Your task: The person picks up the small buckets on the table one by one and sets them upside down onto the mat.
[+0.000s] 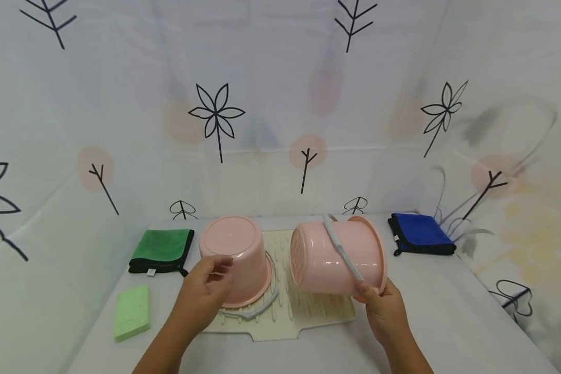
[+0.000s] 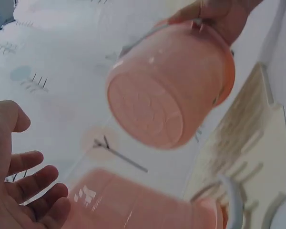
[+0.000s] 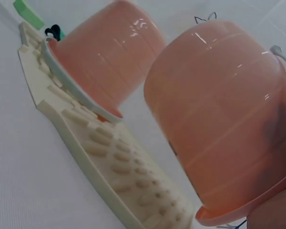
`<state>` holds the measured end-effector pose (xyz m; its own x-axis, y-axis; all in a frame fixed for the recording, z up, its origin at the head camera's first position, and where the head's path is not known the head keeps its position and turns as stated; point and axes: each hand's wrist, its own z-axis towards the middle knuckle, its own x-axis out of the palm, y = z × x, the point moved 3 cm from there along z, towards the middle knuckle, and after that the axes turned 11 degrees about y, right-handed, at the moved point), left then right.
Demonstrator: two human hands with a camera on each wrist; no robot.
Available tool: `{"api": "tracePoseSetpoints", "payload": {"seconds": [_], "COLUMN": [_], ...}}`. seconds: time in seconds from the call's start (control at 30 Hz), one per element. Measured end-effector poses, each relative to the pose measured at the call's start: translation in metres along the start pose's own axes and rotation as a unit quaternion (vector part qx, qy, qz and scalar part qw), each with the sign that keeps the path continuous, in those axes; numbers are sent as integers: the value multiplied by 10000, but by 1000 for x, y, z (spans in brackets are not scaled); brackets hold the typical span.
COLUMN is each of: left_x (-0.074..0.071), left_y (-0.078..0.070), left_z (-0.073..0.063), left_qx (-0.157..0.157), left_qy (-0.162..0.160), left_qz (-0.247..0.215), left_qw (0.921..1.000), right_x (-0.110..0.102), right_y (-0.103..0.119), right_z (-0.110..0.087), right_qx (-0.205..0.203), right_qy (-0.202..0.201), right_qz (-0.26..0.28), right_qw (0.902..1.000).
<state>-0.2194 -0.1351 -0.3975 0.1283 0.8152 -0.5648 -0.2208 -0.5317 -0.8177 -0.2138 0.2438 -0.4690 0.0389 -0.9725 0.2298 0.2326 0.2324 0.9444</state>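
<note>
Two pink buckets with grey handles are in the head view. The left bucket stands upside down on a cream drying mat with raised ridges, its handle lying around the rim. My right hand grips the rim of the other bucket, which is tilted on its side above the mat's right part, base facing left. In the left wrist view that bucket hangs in the air. My left hand is beside the upside-down bucket, fingers loosely bent, holding nothing; whether it touches the bucket I cannot tell.
A folded green cloth with black edging lies at the back left, and a light green sponge in front of it. At the back right is a folded blue cloth. A patterned white curtain stands behind the white table.
</note>
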Motion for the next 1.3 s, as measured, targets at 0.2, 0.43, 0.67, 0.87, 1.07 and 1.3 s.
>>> {"api": "tracePoseSetpoints", "payload": {"seconds": [0.2, 0.43, 0.67, 0.87, 1.07, 1.3], "left_x": [37, 79, 98, 107, 116, 117], "left_y": [-13, -13, -20, -27, -27, -31], "left_z": [23, 51, 70, 81, 83, 81], "left_qx": [477, 763, 461, 400, 388, 645], "left_qy": [560, 1176, 1444, 1891, 2067, 1833], "left_qz": [-903, -1378, -1133, -803, -966, -1056], "left_qw": [9932, 9805, 9819, 9778, 9728, 9752], "right_x": [1, 1, 0, -2, -1, 0], "right_y": [0, 1, -2, -5, -7, -6], "right_z": [1, 1, 0, 0, -2, -2], "right_qx": [70, -33, 10, -114, -177, -366], "right_qy": [21, 119, 187, 377, 615, 1125], "right_qz": [-72, -135, -186, -81, 52, 293], "right_qw": [9999, 9998, 9997, 9992, 9979, 9926]}}
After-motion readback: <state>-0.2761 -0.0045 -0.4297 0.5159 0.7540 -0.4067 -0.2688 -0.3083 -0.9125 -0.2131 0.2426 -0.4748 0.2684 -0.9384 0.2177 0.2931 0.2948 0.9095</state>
